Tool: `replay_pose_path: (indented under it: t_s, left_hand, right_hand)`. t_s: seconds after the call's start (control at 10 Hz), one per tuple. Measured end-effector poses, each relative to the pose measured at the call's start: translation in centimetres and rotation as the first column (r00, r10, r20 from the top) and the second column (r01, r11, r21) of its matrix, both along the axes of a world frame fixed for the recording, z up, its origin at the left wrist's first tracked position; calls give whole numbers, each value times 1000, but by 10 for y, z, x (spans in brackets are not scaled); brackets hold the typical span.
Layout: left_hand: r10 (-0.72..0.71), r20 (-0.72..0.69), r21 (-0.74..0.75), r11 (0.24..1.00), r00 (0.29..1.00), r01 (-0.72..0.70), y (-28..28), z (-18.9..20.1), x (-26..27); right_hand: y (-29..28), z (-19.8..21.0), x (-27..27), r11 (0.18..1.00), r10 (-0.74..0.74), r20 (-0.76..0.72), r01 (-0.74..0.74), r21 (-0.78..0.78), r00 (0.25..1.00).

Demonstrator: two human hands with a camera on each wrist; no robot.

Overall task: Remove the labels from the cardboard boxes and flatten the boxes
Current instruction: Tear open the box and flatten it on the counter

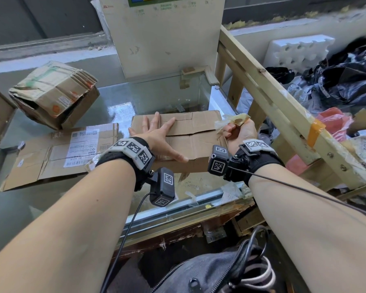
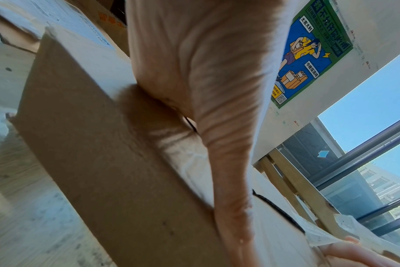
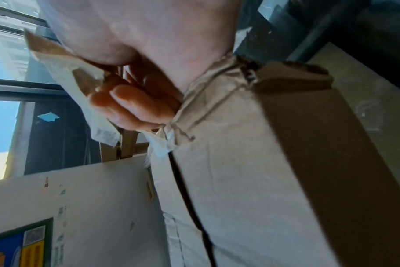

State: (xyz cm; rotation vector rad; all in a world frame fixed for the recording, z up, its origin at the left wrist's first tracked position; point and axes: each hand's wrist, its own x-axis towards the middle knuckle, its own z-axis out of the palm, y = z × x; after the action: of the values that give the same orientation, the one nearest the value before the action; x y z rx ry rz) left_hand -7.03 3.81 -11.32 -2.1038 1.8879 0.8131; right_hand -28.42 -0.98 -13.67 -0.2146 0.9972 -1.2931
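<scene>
A brown cardboard box point(image 1: 194, 134) lies on the glass table point(image 1: 76, 195), its top flaps closed with a seam across the middle. My left hand point(image 1: 156, 134) presses flat on its top, fingers spread, thumb along the near edge. The palm point(image 2: 194, 72) fills the left wrist view above the box point(image 2: 103, 162). My right hand point(image 1: 239, 131) is curled at the box's right end and grips a crumpled strip of peeled tape point(image 1: 232, 119). In the right wrist view the fingers point(image 3: 135, 104) pinch that tape point(image 3: 64, 72) beside the box's torn corner point(image 3: 240, 144).
A flattened box with a white shipping label point(image 1: 80, 144) lies left of it. A crushed stack of boxes point(image 1: 55, 94) sits at the back left. A tall white box point(image 1: 167, 39) stands behind. A wooden frame point(image 1: 283, 106) runs along the right, with bags and scraps point(image 1: 342, 81) beyond.
</scene>
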Motion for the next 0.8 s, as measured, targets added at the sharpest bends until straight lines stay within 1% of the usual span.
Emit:
replay_pose_path:
  t_s: [0.1, 0.2, 0.3, 0.4, 0.5, 0.6, 0.7, 0.8]
  left_hand:
    - [-2, 5, 1, 1000, 1000, 2, 0, 0, 0]
    - [-5, 7, -2, 1000, 1000, 5, 0, 0, 0]
    - [-5, 9, -4, 1000, 1000, 5, 0, 0, 0]
    - [-4, 11, -2, 1000, 1000, 4, 0, 0, -1]
    - [-3, 12, -2, 1000, 1000, 3, 0, 1, -1]
    - [-2, 15, -6, 1000, 1000, 2, 1, 1, -1]
    - [-1, 17, -6, 1000, 1000, 1, 1, 0, -1]
    - [3, 17, -7, 1000, 1000, -3, 1, 0, -1]
  right_hand:
    - [1, 6, 4, 999, -48, -207, 52, 10, 977]
    - [0, 10, 10, 996, -75, -606, 27, -88, 792]
    - [0, 11, 14, 984, -33, -902, -145, -106, 431]
    - [4, 13, 13, 963, 34, -990, -268, -3, 135]
    - [10, 19, 16, 915, 57, -998, -398, 62, -25]
    - [12, 25, 18, 890, 85, -992, -441, 118, -95]
    - [11, 27, 14, 852, 135, -982, -490, 183, -133]
    - [6, 29, 11, 832, 186, -974, -506, 227, -131]
